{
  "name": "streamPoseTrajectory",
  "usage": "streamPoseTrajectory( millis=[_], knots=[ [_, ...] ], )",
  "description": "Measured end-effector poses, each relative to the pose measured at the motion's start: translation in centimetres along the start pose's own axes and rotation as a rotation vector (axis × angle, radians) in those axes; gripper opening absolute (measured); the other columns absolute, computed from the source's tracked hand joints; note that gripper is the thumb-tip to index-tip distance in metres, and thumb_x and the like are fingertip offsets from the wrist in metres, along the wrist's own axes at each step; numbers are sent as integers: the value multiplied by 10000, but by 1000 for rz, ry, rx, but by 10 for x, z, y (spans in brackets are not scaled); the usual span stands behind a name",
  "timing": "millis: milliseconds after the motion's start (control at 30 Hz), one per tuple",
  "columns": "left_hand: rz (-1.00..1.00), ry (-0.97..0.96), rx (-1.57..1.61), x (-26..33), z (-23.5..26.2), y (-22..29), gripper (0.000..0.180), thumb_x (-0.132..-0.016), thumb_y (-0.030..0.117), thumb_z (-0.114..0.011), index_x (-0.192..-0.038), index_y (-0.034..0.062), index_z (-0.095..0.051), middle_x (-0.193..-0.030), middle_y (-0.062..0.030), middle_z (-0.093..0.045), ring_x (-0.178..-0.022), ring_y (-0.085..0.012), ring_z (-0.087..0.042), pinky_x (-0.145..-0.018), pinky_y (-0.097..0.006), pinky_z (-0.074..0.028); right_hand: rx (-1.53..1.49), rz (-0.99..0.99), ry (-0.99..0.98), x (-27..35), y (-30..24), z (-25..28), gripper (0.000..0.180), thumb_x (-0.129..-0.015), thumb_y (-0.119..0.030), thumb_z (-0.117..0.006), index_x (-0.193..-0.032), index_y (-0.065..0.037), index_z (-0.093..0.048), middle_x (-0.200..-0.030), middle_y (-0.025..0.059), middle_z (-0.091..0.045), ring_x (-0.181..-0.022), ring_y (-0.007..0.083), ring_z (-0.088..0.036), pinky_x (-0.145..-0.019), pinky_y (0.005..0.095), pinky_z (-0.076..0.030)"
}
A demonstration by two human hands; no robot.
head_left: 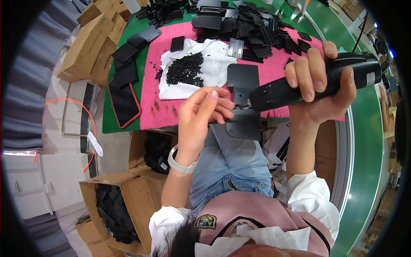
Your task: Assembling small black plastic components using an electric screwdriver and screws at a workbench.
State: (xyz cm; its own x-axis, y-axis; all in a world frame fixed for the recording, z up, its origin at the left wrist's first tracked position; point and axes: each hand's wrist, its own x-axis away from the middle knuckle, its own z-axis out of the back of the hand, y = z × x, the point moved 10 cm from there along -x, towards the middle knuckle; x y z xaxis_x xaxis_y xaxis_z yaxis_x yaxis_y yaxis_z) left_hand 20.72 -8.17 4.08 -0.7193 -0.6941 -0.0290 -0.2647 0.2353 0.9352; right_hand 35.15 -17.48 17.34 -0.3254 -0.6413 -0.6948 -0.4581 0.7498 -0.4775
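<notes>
The step in hand looks like driving a screw into a small black plate point(245, 124) with a black power screwdriver point(312, 83). The right hand point(323, 83) is wrapped fully around the body of the screwdriver, fingers curled over the top and thumb underneath, holding it nearly level with its tip pointing left toward the plate. The left hand point(201, 115) is partly closed, its fingertips pinched together right at the tip of the tool, where it seems to steady the plate or a screw; the screw itself is too small to make out. The plate sits at the near edge of the bench point(364, 141), partly over the person's lap, just below another black plate point(242, 75) lying on the pink mat point(150, 94). A heap of small black screws point(185, 68) rests on a white cloth point(214, 73) just beyond the left hand, and a loose pile of black parts point(257, 30) lies farther back. A phone in a red case point(124, 100) lies to the left on the green surface. Judging from this, the next move calls for keeping the bit square on the screw head and the plate held firm so it does not spin or slip off the edge.
</notes>
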Motion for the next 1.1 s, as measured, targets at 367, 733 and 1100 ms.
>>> streamPoseTrajectory(
  millis=[367, 733, 1100],
  knots=[
    [-32, 20, -667, -18, -3, -11, 323, -875, 186, -583, -1069, -72, -560, -558, -64, -565, -480, -91, -529, -456, -261, -386, 468, -115, -24, -11, 24, -2, 328, -855, -301, -503, -1057, -50, -441, -591, 9, -432, -431, 106, -409, -522, 281, -378],
    [-484, -47, -711, -6, -28, 37, 142, -792, 79, -668, -906, -2, -638, -680, -50, -550, -510, -120, -482, -482, -242, -389, 169, -20, -104, -13, 16, -11, 334, -872, -285, -486, -1102, -45, -457, -598, 37, -449, -438, 131, -423, -502, 295, -385],
    [-743, 346, -1174, -15, 9, 66, 131, -792, 76, -644, -909, 18, -652, -775, -78, -592, -641, -172, -555, -550, -264, -421, 79, 14, -13, -14, 0, 4, 357, -913, -367, -416, -1109, -76, -486, -628, 3, -449, -482, 121, -431, -605, 321, -395]
  ],
)
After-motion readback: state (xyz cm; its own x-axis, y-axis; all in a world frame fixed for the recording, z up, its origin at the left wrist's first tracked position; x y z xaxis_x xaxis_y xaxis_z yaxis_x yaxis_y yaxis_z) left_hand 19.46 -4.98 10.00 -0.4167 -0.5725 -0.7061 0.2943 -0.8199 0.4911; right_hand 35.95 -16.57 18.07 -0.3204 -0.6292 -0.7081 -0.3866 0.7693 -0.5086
